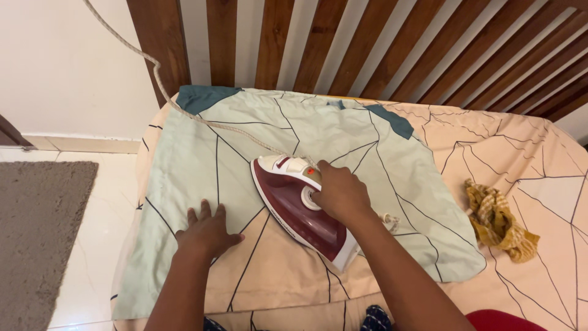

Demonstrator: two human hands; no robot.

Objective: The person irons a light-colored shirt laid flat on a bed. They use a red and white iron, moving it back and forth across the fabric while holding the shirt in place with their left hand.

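Maroon and white, the steam iron [303, 205] sits sole-down near the middle of a pale green pillowcase [294, 184] with thin dark lines and teal corner patches. The pillowcase is spread flat over a peach bedsheet [520, 159] printed with the same dark lines.

From the head camera, the only view, the right hand [340, 193] is wrapped tight around the iron's handle, fingers curled over the top near the dial, tip pointing away toward the slatted wooden headboard [343, 43]. A braided cord [165, 92] runs from the iron's back across the cloth and up past the top left corner. The left hand [208, 230] lies flat and spread, palm down, on the lower left part of the pillowcase, holding nothing, just beside the iron but not touching it.

The iron looks fairly heavy and rigid, with a smooth sole that should glide; the handle is the only safe place to grip, since the plate is likely hot. The pillowcase looks thin, soft and light, apt to wrinkle or slide unless pinned by a flat palm.

A crumpled yellow checked cloth [499, 220] lies well apart on the right. A grey rug [37, 233] covers the tiled floor [104, 227] at left.
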